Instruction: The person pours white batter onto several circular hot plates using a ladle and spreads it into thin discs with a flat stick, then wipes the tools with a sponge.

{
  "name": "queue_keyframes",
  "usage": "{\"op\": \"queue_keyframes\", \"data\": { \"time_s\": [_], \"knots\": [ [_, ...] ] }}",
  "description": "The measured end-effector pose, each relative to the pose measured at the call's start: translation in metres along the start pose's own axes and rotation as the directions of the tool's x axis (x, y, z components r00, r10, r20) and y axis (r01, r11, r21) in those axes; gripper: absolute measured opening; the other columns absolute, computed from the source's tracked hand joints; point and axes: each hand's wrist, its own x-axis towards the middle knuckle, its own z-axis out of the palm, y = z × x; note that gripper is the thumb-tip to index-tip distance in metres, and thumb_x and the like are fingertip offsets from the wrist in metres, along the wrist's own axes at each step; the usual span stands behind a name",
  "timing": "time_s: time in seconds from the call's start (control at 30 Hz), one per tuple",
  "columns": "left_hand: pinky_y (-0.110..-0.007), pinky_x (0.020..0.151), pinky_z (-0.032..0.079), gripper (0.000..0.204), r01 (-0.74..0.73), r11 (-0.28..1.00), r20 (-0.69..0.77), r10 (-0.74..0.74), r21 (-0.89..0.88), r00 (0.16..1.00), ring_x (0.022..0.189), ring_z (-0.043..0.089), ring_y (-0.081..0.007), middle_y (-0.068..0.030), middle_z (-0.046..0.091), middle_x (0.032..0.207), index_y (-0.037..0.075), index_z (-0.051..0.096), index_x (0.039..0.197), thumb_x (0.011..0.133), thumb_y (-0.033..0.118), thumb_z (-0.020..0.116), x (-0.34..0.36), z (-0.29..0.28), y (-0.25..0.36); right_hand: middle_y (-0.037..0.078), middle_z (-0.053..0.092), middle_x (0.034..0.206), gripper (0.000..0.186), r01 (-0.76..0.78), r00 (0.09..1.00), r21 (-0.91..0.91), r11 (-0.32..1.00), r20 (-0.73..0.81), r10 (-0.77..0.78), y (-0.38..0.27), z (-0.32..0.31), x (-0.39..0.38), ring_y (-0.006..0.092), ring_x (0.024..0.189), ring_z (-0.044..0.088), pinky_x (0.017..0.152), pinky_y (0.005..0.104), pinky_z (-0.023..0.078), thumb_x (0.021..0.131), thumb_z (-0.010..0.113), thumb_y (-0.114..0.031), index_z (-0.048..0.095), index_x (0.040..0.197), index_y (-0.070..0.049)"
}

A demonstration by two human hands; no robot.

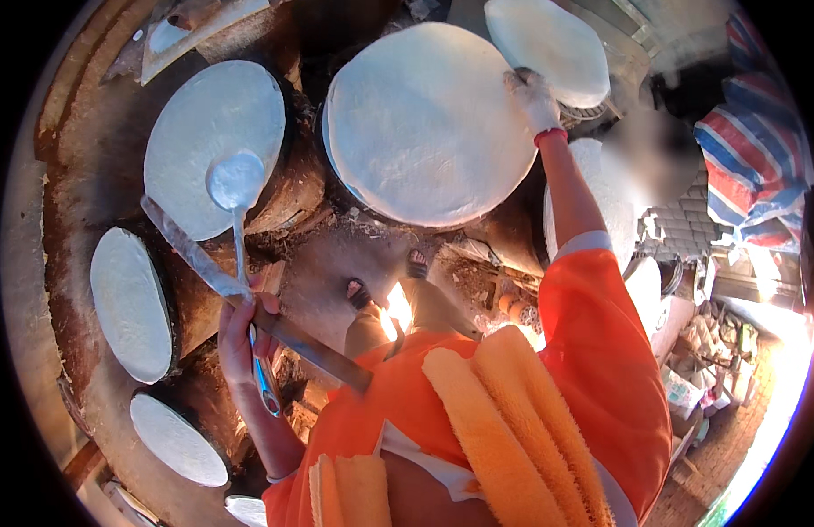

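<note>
My left hand (244, 334) grips a long flat blade (187, 246) with a long wooden handle, together with a metal ladle (235, 176) whose round bowl is above the left round pan with a white layer (183, 123). My right hand (534, 101), pale over the fingers, has a red band at the wrist. Its fingers are curled at the upper right edge of the large white round sheet (416, 123) on the middle pan, pinching or gripping that edge. An orange towel (503, 422) hangs over my orange-clad body.
Smaller white-topped pans (126, 303) (174, 439) line the left. Another white round (547, 48) stands at back right, a white surface (565, 176) beside my right arm. Earthen stoves (205, 316) surround my feet. At right are striped sheeting (745, 167) and piled wood scraps (710, 369).
</note>
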Motion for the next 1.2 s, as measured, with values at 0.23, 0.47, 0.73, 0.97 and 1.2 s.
{"op": "queue_keyframes", "data": {
  "time_s": [0.23,0.47,0.73,0.97,1.2],
  "knots": [
    [-0.017,0.026,0.028,0.045,-0.115,0.992,0.326,0.123,-0.045,0.937,0.029,0.037,-0.0058,-0.0130,0.057,0.074,-0.006,0.035,0.124,0.087,0.012,0.052,-0.002,-0.014,0.046,0.014,0.065,0.093,0.041,0.136,0.989,0.207,0.969,-0.082,-0.122,-0.058,-0.063,-0.033,0.0249,0.087,0.060,0.081,0.0331,0.043,0.083,0.055,-0.036,0.062,0.103,-0.001],
    [-0.019,0.032,0.031,0.038,0.053,0.975,0.076,-0.071,0.215,0.995,0.033,0.037,-0.0049,-0.0137,0.059,0.078,-0.005,0.039,0.119,0.087,0.014,0.048,0.023,0.014,0.036,0.014,0.065,0.093,0.042,0.141,0.967,0.105,0.984,-0.230,-0.114,-0.036,-0.115,-0.011,0.0256,0.090,0.059,0.081,0.0330,0.043,0.083,0.055,-0.037,0.063,0.102,-0.001],
    [-0.018,0.026,0.026,0.034,-0.039,0.985,0.291,0.088,-0.170,0.953,0.030,0.035,-0.0039,-0.0108,0.058,0.080,-0.001,0.044,0.119,0.093,0.020,0.044,0.070,0.050,0.005,0.016,0.061,0.096,0.029,0.091,0.667,-0.510,0.856,-0.607,-0.432,-0.056,-0.251,0.069,0.0272,0.085,0.061,0.069,0.0386,0.050,0.087,0.050,-0.024,0.055,0.110,-0.008],
    [-0.018,0.028,0.029,0.032,0.013,0.989,-0.023,-0.016,-0.150,1.000,0.032,0.033,-0.0010,-0.0015,0.058,0.071,-0.002,0.049,0.116,0.092,0.018,0.043,0.024,0.028,-0.021,0.013,0.051,0.121,0.049,0.336,0.815,-0.870,0.361,0.077,-0.574,0.027,-0.073,0.118,0.0336,0.106,0.052,0.086,0.0474,0.044,0.086,0.047,-0.020,0.038,0.132,-0.008],
    [-0.017,0.028,0.030,0.031,-0.157,0.862,0.045,0.203,-0.482,0.978,0.033,0.036,-0.0019,-0.0064,0.057,0.085,0.002,0.044,0.119,0.093,0.019,0.043,-0.040,0.047,-0.010,0.016,0.047,0.123,0.047,0.353,0.926,-0.621,0.699,0.123,-0.358,0.109,0.009,0.086,0.0328,0.111,0.048,0.090,0.0427,0.041,0.087,0.049,-0.026,0.042,0.129,-0.006]
  ]
}}
